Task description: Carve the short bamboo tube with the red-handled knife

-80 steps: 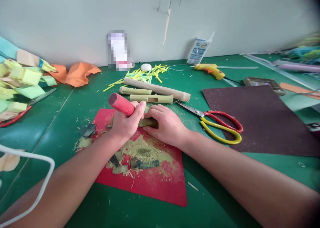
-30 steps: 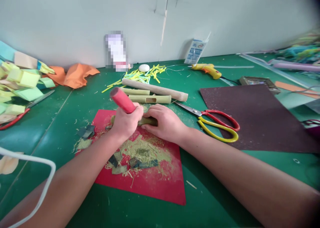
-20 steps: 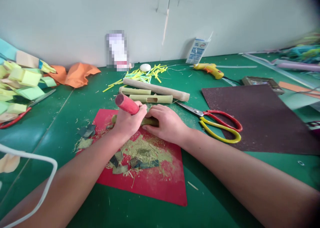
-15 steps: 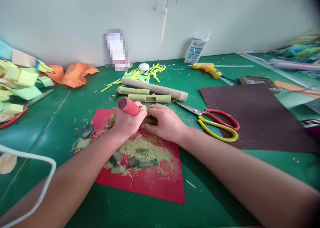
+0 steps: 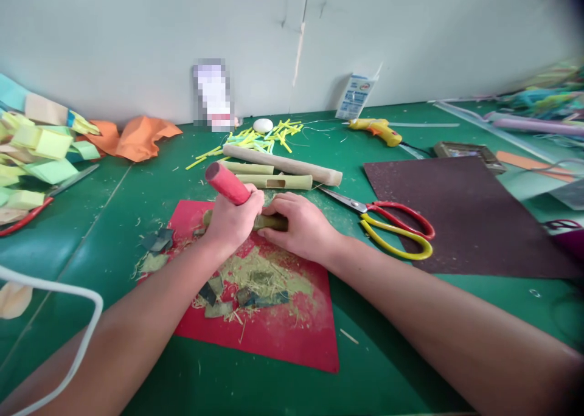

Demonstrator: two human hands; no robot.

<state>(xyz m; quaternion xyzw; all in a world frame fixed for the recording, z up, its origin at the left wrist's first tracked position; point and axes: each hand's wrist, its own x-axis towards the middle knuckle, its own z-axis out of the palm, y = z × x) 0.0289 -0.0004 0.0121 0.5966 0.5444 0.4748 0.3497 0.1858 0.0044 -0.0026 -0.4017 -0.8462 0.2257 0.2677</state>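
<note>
My left hand (image 5: pixel 233 220) is closed around a tool with a thick red cylindrical handle (image 5: pixel 227 183). The handle leans up and to the left, and the tool's working end is hidden by my fingers. Under both hands a green bamboo piece (image 5: pixel 272 222) lies crosswise on a red sheet (image 5: pixel 314 337). My right hand (image 5: pixel 297 224) grips its right end, with the fingers curled over it and the thumb in front. Pale shavings and fine dust (image 5: pixel 255 264) cover the sheet below, mixed with dark green scraps (image 5: pixel 269 298).
Behind my hands lie a bamboo piece with a cut slot (image 5: pixel 296 181) and a longer pale stick (image 5: pixel 292 163). Scissors (image 5: pixel 396 224) rest on a dark brown sheet (image 5: pixel 479 221). A yellow glue gun (image 5: pixel 376 130) and a carton (image 5: pixel 358 97) are further back; folded papers (image 5: pixel 45 148) are at left.
The red handle has shifted left and up and leans more to the left as my left hand turns slightly. My right hand stays on the bamboo piece.
</note>
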